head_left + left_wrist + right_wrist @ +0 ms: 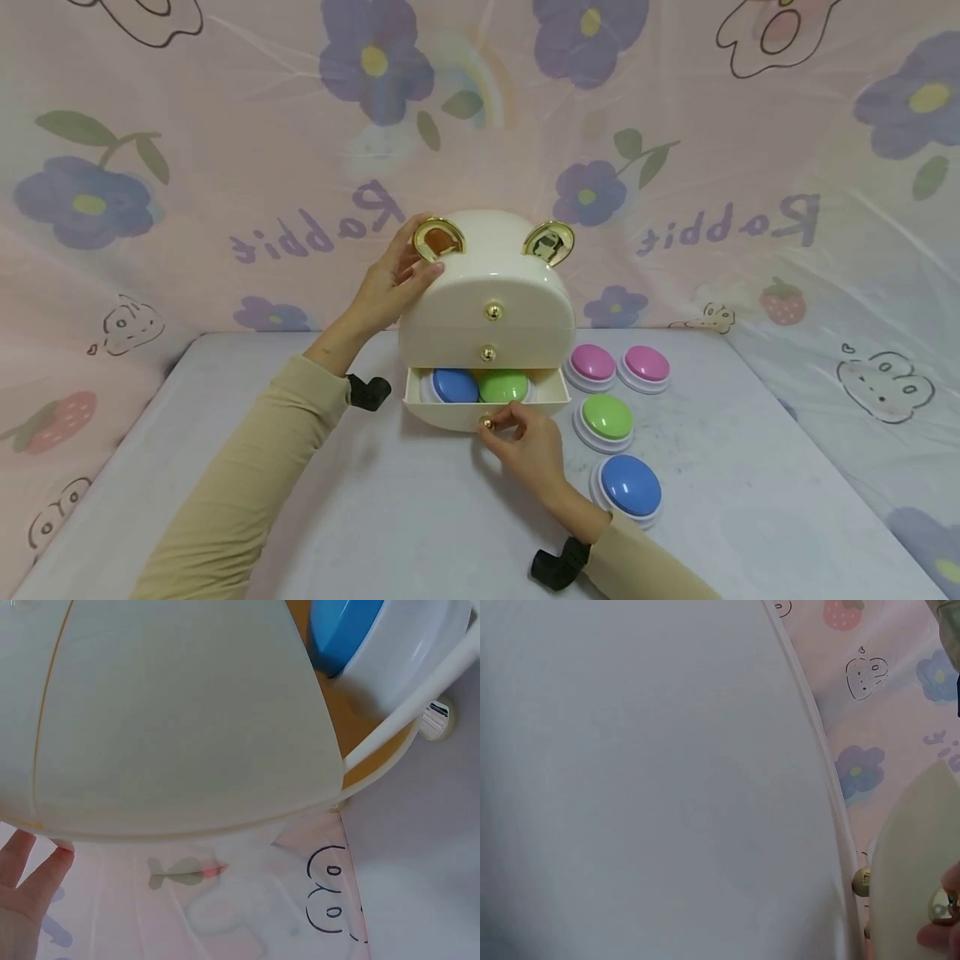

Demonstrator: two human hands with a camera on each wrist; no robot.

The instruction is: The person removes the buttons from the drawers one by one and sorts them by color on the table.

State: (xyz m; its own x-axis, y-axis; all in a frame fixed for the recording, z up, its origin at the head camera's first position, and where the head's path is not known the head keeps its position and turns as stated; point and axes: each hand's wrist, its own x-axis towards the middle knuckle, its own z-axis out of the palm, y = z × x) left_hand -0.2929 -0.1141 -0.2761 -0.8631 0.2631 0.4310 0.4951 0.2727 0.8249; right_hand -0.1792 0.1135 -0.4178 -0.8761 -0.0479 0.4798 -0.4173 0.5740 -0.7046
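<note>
A cream bear-shaped drawer box with gold ears stands on the table. Its bottom drawer is pulled out and holds a blue button and a green button. My right hand pinches the drawer's gold knob. My left hand rests against the box's upper left side, thumb by the left gold ear. The left wrist view shows the box's side and the blue button. The right wrist view shows mostly table and the box's edge.
To the right of the box lie two pink buttons, a green button and a blue button on the grey-white table. A pink flowered cloth hangs behind and at both sides.
</note>
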